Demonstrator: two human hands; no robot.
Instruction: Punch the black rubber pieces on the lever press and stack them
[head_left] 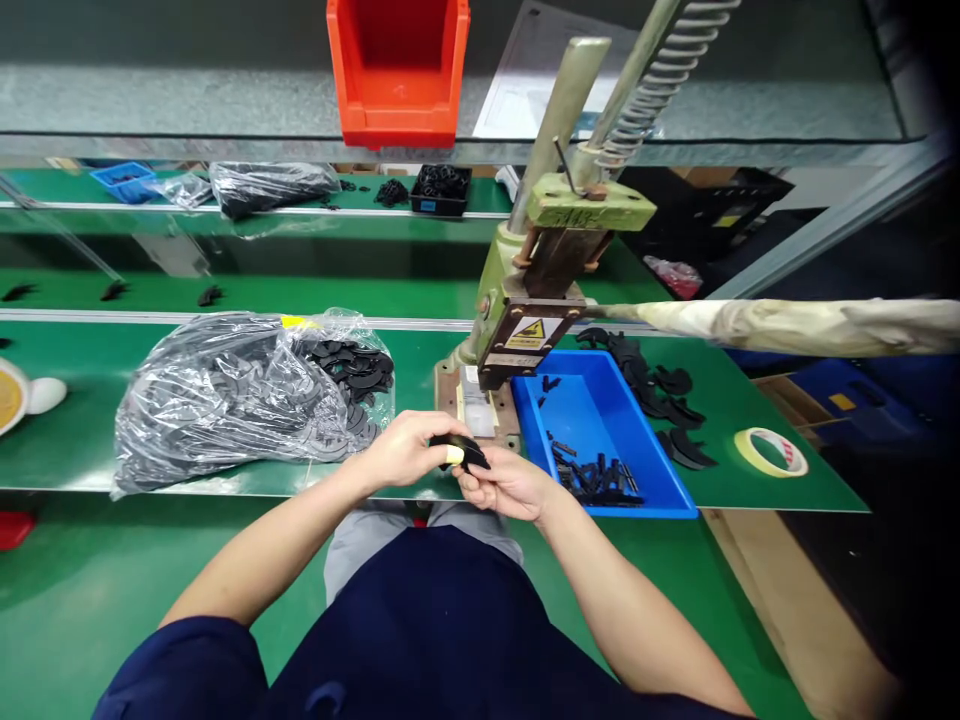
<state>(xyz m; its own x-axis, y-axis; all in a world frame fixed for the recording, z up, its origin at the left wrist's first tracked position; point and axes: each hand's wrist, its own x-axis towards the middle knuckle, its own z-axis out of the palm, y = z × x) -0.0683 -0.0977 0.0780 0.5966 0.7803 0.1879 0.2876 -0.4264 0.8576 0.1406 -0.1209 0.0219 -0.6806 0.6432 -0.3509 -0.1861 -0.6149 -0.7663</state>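
Observation:
Both my hands meet at the front edge of the green bench, just in front of the green hand press. My left hand is closed, pinching a curved black rubber part from the left; its thumb tip wears a yellow cover. My right hand is closed on the same part from below and the right. A clear plastic bag full of the same black curved parts lies left of my hands. A blue tray with small black pieces sits to the right.
The press lever, wrapped in pale tape, reaches out to the right. Loose black parts and a tape roll lie right of the tray. An orange bin stands on the upper shelf; a black box and bags sit behind.

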